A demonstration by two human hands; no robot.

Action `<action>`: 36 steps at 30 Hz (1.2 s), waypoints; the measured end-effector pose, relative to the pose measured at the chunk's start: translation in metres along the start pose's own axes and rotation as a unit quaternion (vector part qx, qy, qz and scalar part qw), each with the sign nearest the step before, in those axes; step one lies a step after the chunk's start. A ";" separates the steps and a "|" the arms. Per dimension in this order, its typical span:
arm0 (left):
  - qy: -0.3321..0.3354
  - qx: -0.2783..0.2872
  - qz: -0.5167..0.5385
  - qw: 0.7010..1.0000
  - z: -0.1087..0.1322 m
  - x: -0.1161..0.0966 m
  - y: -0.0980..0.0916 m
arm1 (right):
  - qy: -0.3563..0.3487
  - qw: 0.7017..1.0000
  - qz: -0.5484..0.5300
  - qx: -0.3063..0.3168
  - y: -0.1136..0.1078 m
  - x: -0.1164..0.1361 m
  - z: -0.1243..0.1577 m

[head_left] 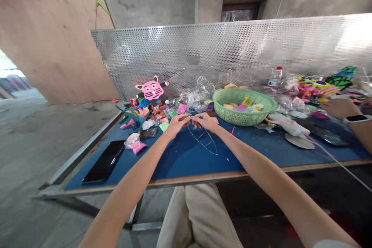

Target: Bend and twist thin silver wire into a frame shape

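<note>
Both my hands meet above the blue table (180, 162), fingertips close together. My left hand (178, 123) is closed in a pinch on a thin pale wire (207, 148). Opposite it, my right hand (205, 121) pinches the same wire with thumb and finger. Below the hands the wire hangs in a bent loop with a few cross strands, its lower tip near the tabletop. Exactly where the wire passes between the fingertips is too small to make out. Small packets of coloured clay, a pink one (182, 108) among them, lie just behind my hands.
A green plastic basket (244, 118) holding clay pieces stands right of my hands. At left lie a black phone (104, 161) and a pink packet (137, 147). A pink cat figure (152, 90) stands behind. A co-worker's hand (338, 107) is at far right, near a hot glue gun (290, 124).
</note>
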State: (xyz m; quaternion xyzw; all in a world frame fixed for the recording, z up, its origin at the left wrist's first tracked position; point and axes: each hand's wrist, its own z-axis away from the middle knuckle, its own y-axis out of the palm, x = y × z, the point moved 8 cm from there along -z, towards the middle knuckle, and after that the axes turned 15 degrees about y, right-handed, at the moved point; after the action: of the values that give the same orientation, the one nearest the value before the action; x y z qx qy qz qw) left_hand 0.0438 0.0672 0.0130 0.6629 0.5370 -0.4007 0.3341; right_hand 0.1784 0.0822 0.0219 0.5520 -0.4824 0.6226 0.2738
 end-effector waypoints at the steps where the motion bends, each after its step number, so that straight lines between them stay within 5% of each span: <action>1: -0.007 -0.011 0.026 1.000 0.000 0.002 0.001 | 0.001 1.000 0.006 0.001 0.001 0.000 0.000; 9: -0.049 -0.062 0.077 0.994 0.003 0.007 -0.003 | -0.003 0.993 0.115 -0.026 0.003 0.007 0.007; 15: -0.036 -0.046 0.027 0.998 -0.003 0.006 -0.002 | -0.101 0.930 0.278 -0.220 -0.044 0.060 0.010; 21: -0.025 -0.005 -0.040 0.999 -0.003 -0.003 0.000 | -0.214 0.799 0.562 -0.021 -0.003 0.115 -0.028; 24: -0.042 0.000 -0.042 0.998 0.002 -0.007 -0.002 | -0.164 0.719 0.672 0.059 0.024 0.121 -0.046; 27: -0.053 -0.007 -0.045 0.998 0.005 -0.008 -0.005 | -0.103 0.661 0.739 0.073 0.042 0.122 -0.055; 30: -0.064 -0.004 -0.046 0.997 0.005 -0.006 -0.006 | -0.116 0.601 0.788 0.063 0.057 0.122 -0.052; 33: -0.068 0.004 -0.048 0.997 0.005 -0.003 -0.006 | -0.135 0.576 0.804 0.054 0.060 0.124 -0.048; 36: -0.070 0.008 -0.056 0.996 0.006 0.000 -0.005 | -0.131 0.586 0.799 0.045 0.051 0.134 -0.044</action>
State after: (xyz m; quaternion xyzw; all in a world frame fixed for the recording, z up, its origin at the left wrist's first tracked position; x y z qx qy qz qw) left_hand 0.0382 0.0628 0.0098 0.6048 0.5456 -0.4681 0.3427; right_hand 0.0829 0.0765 0.1372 0.0321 -0.7316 0.5323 -0.4248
